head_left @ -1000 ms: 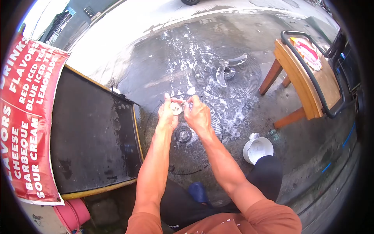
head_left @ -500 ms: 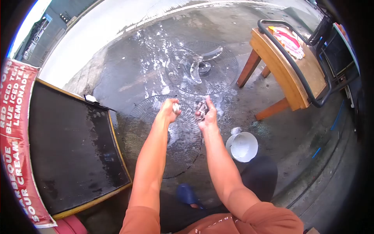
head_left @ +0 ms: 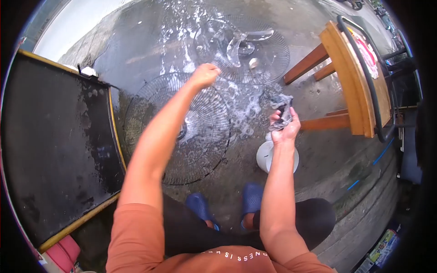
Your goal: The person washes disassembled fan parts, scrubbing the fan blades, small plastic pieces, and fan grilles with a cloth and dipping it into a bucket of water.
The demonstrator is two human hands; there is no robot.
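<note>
My left hand (head_left: 205, 76) is stretched out above the far edge of the near fan grille (head_left: 205, 113), its fingers curled together; whatever they hold, if anything, is hidden. A crumpled, wet grey cloth (head_left: 283, 111) is in my right hand (head_left: 286, 127), palm up, just above the white bucket (head_left: 296, 160). Beyond my hands, a second round wire grille (head_left: 277, 50) has a translucent fan blade (head_left: 233, 49) over its middle. A small pale round piece (head_left: 254, 63) shows over that grille, right of the blade; whether it touches the wires is unclear.
A wooden table (head_left: 353, 82) with a black metal rail stands at the right, a red and white cloth (head_left: 364, 50) on top. The dark board with a yellow frame (head_left: 59, 136) fills the left side. Soapy water (head_left: 243, 107) wets the ground. Below is a pink container (head_left: 63, 254).
My hands have moved apart, left hand forward, right hand to the right with the cloth. The pale piece earlier in my left hand now appears over the far grille. The view has shifted.
</note>
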